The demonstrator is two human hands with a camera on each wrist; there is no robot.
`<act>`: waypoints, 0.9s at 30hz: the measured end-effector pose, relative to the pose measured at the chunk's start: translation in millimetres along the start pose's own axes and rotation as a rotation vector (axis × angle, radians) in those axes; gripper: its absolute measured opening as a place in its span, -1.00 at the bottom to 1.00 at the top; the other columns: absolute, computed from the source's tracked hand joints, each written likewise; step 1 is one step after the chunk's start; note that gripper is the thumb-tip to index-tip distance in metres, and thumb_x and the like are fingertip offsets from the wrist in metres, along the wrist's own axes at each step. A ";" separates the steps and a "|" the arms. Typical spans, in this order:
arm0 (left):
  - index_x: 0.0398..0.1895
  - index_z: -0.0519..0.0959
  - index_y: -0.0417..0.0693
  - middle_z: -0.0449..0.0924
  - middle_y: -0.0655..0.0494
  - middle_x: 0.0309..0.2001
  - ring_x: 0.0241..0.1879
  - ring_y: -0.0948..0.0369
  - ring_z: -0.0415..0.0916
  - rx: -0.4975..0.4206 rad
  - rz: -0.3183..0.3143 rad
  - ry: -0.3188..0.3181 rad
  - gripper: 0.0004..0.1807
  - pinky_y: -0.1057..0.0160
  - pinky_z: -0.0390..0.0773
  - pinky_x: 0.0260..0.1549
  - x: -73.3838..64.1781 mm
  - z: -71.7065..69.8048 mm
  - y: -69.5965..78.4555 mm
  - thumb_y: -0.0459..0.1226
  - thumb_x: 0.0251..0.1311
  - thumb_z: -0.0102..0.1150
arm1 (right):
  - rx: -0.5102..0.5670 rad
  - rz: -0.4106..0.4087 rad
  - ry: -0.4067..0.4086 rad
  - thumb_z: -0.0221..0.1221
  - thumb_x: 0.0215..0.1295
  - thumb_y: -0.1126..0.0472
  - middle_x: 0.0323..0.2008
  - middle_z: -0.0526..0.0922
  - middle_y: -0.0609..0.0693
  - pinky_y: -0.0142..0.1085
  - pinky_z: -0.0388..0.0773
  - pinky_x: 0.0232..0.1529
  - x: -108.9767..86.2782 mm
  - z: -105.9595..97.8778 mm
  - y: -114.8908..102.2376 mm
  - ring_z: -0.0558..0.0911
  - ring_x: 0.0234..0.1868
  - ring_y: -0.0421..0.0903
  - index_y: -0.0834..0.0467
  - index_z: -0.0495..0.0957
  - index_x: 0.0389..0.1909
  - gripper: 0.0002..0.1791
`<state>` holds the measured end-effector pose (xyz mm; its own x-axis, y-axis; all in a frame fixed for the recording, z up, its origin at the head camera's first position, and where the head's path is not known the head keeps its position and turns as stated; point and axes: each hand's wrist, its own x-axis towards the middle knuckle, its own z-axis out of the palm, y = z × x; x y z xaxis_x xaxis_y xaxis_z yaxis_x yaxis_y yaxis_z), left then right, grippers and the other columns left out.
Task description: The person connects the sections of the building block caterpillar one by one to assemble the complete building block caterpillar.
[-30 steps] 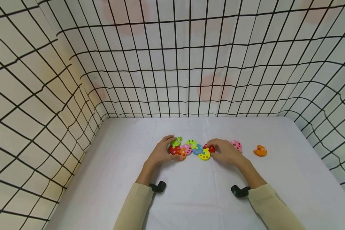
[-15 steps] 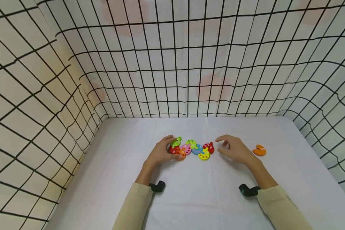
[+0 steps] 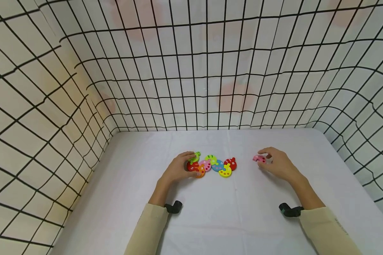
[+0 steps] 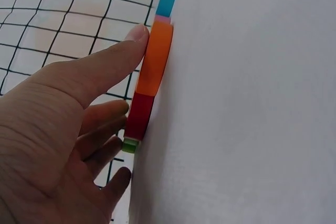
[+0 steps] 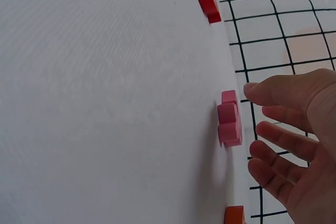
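A row of joined, numbered puzzle pieces forms a caterpillar (image 3: 217,165) on the white table, from a green smiling head (image 3: 196,156) to a red striped piece (image 3: 231,164) at its right end. My left hand (image 3: 178,167) holds the head end, thumb on the edge of an orange piece (image 4: 155,59) and fingers curved round the far side. To the right, a loose pink spotted piece (image 3: 260,159) lies between the thumb and fingers of my right hand (image 3: 280,163). In the right wrist view these fingers are spread loosely, close over the pink piece (image 5: 229,119).
A loose orange piece (image 5: 234,215) lies beyond the pink one, hidden by my right hand in the head view. White cloth walls with a black grid (image 3: 207,71) enclose the table (image 3: 210,212) at the back and sides.
My right hand has let go of the red piece at the row's right end and moved right to the loose pink piece. The left hand stays at the head end.
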<state>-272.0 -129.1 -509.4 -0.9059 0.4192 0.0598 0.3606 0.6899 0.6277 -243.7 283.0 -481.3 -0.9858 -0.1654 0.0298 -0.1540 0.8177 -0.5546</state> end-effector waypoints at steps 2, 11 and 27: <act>0.40 0.52 -0.05 0.37 0.09 0.50 0.54 0.02 0.23 0.011 -0.001 -0.006 -0.18 -0.08 0.29 0.50 -0.4 -1.0 0.5 0.03 0.05 0.53 | -0.012 0.008 -0.017 0.33 0.35 0.11 0.18 0.56 0.31 0.22 0.59 0.06 0.7 1.4 4.1 0.54 0.15 0.27 0.18 0.47 0.34 -0.42; 0.44 0.46 -0.15 0.33 -0.03 0.53 0.54 -0.06 0.23 0.044 -0.034 -0.061 -0.16 -0.09 0.28 0.51 -1.3 -7.3 11.2 -0.04 0.09 0.51 | -0.055 -0.036 -0.043 0.34 0.30 0.16 0.04 0.63 0.24 0.00 0.55 -0.03 3.3 9.4 17.0 0.56 -0.01 0.13 0.17 0.51 0.34 -0.42; 0.45 0.46 -0.08 0.33 0.06 0.53 0.56 -0.01 0.21 -0.024 -0.025 -0.048 -0.19 -0.07 0.26 0.52 -1.8 -5.3 8.2 -0.05 0.13 0.50 | 0.023 0.021 0.016 0.34 0.35 0.10 -0.19 0.63 0.09 -0.24 0.50 -0.19 -0.7 15.8 11.5 0.56 -0.12 0.05 0.14 0.55 0.29 -0.48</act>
<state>-268.5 -127.3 -500.3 -0.9025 0.4307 0.0068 0.3323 0.6862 0.6471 -243.7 283.7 -500.9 -0.9897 -0.1394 0.0312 -0.1319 0.8083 -0.5738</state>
